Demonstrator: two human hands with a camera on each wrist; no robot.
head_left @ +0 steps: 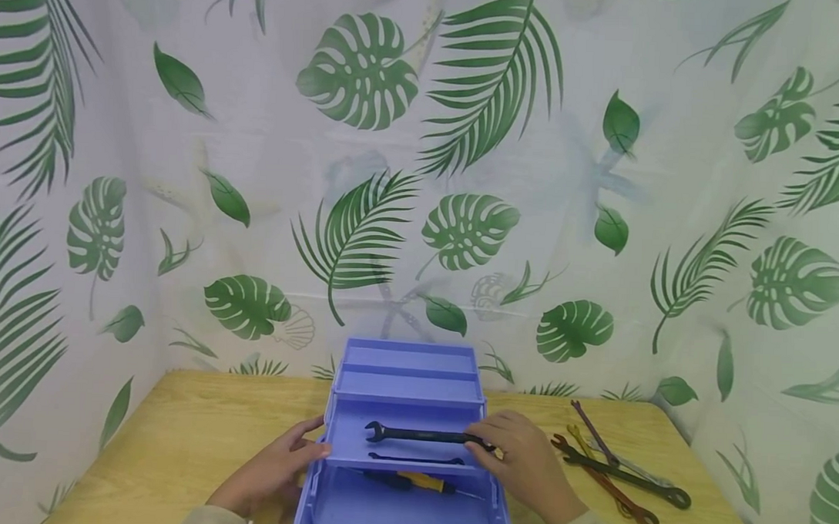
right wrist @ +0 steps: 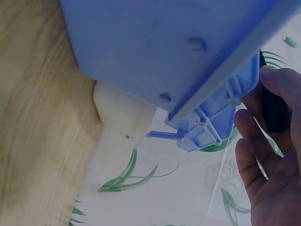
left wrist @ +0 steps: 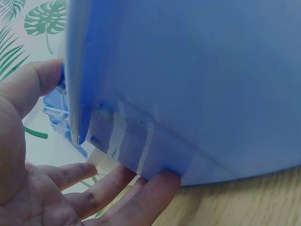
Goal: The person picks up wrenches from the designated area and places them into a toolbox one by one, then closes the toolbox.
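Well, this rewards a light touch: the right hand [head_left: 520,454] has the dark wrench [head_left: 416,435] over the tray [head_left: 347,444] of the blue toolbox [head_left: 397,516], and I'd judge it best handled level, shaft parallel to the tray's near edge, so that the forked end doesn't knock the left wall. I can't tell whether the shaft touches the tray or hangs just above it. Just nearer is a thin dark shape [head_left: 416,459], perhaps another tool, perhaps a shadow, worth checking before lowering anything. A firm brace matters too, since the raised tray might rock.

As for pose, the right grip is closed on the wrench's right end, thumb to the near side, the back of the hand upward; the forked end points left, with no finger under it. The left hand [head_left: 274,465] isn't wrapped round anything: its fingers are spread and only slightly bent against the box's left side, thumb at the tray's near left corner. The 2 forearms come in from the near side, 1 on each flank.
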